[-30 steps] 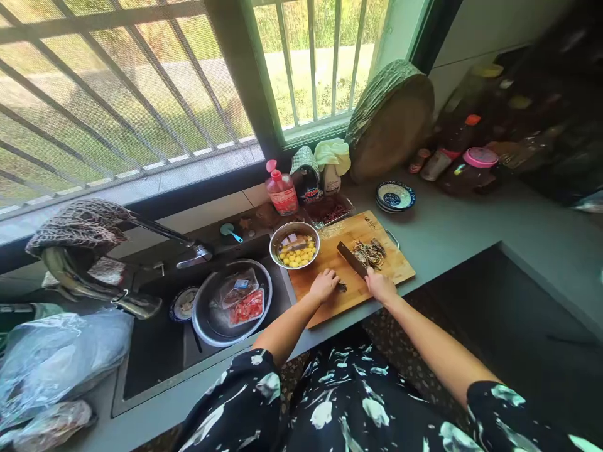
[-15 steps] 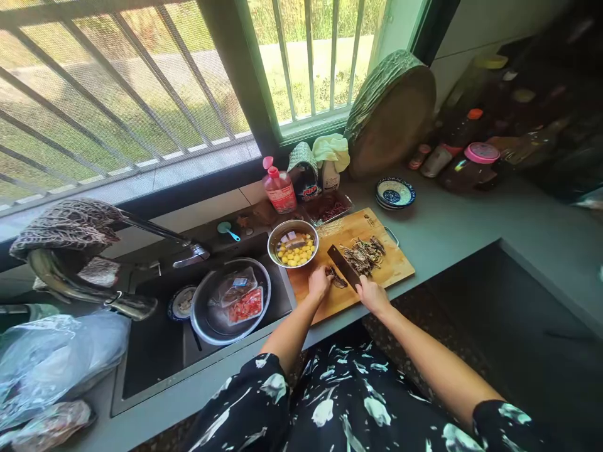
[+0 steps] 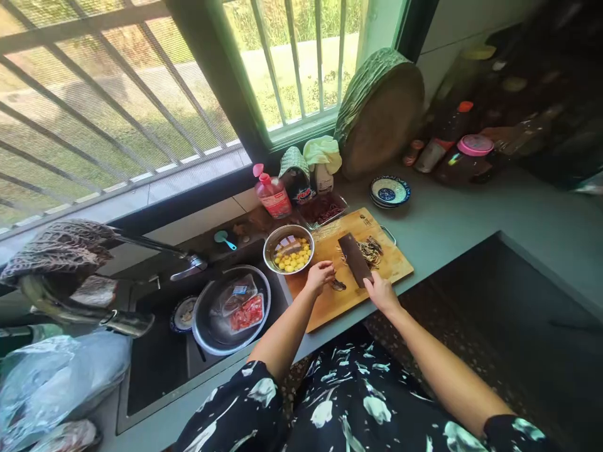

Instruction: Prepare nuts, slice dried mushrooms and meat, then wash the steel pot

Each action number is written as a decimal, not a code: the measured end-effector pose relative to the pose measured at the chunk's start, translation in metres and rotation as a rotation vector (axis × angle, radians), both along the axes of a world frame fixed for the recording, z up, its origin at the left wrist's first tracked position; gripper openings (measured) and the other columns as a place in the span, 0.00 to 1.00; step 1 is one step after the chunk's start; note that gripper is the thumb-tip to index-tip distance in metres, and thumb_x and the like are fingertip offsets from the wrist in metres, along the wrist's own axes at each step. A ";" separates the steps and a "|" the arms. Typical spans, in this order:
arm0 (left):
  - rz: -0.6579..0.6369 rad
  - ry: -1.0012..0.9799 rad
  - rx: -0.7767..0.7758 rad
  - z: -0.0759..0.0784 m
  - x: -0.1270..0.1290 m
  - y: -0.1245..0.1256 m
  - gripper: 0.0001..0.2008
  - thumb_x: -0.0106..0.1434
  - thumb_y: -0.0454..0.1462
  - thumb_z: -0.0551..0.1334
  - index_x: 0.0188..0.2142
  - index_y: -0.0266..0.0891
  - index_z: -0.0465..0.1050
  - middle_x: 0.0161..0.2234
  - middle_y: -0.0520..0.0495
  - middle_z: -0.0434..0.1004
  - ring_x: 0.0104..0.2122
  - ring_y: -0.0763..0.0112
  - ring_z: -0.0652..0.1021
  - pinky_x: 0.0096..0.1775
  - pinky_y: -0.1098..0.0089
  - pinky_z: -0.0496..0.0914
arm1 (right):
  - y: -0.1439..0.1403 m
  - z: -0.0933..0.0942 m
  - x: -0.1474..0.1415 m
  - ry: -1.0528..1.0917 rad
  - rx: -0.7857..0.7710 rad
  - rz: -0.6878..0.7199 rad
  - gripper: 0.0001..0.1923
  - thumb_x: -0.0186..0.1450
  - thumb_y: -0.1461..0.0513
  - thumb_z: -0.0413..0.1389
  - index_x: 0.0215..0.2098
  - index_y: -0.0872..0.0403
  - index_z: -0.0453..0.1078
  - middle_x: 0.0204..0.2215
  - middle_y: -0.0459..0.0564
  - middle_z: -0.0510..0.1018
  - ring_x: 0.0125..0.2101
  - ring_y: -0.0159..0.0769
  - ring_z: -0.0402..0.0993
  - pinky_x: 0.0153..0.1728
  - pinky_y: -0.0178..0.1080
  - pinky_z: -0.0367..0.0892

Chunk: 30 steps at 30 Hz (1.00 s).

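My right hand (image 3: 381,294) grips the handle of a cleaver (image 3: 355,258), its broad dark blade tilted flat over a wooden cutting board (image 3: 325,307). Partly behind the blade lies a pile of thin dark-brown strips, perhaps sliced mushroom (image 3: 372,250). A small dark uncut piece (image 3: 338,285) rests on the board between my hands. Just left of that piece, my left hand (image 3: 320,276) is raised off it, fingers loosely bent and apart, with nothing visible in them. A metal bowl of yellow balls in water (image 3: 294,256) stands at the board's left corner.
Left of the board, a large basin (image 3: 200,336) with packaged red meat (image 3: 247,312) sits in the sink under the faucet (image 3: 134,323). Behind are a pink soap bottle (image 3: 274,198), a clear tray of dark red strips (image 3: 325,210) and stacked plates (image 3: 390,191). Jars stand at right.
My left hand has lifted away from the small dark piece and its fingers have loosened. The cleaver has shifted right, its blade turned flatter over the strips. The view has tilted slightly.
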<state>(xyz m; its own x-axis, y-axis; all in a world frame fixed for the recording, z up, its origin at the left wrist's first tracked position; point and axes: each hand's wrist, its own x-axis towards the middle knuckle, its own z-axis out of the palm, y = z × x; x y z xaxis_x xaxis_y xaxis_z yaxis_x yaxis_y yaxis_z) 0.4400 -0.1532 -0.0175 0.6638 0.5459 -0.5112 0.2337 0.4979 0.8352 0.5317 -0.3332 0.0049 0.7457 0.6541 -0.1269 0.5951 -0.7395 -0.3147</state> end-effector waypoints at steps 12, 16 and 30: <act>-0.263 0.205 0.987 0.000 0.039 -0.003 0.12 0.56 0.31 0.54 0.38 0.38 0.72 0.38 0.46 0.74 0.39 0.69 0.73 0.45 0.69 0.64 | -0.023 0.005 0.032 -0.042 -0.026 -0.122 0.14 0.63 0.55 0.42 0.38 0.56 0.62 0.27 0.51 0.74 0.28 0.34 0.70 0.27 0.32 0.54; -0.220 0.440 1.111 -0.014 -0.008 -0.008 0.11 0.57 0.33 0.54 0.39 0.38 0.70 0.38 0.44 0.72 0.39 0.67 0.71 0.43 0.68 0.64 | -0.011 0.006 0.016 -0.045 -0.070 0.005 0.13 0.64 0.56 0.40 0.38 0.55 0.60 0.27 0.51 0.74 0.28 0.33 0.71 0.25 0.32 0.54; -0.301 0.237 1.361 -0.050 -0.037 -0.021 0.11 0.59 0.36 0.54 0.43 0.39 0.66 0.43 0.44 0.66 0.45 0.67 0.66 0.46 0.66 0.63 | 0.028 0.005 -0.041 -0.034 -0.287 0.308 0.12 0.66 0.60 0.36 0.41 0.55 0.57 0.33 0.54 0.72 0.31 0.36 0.72 0.29 0.35 0.59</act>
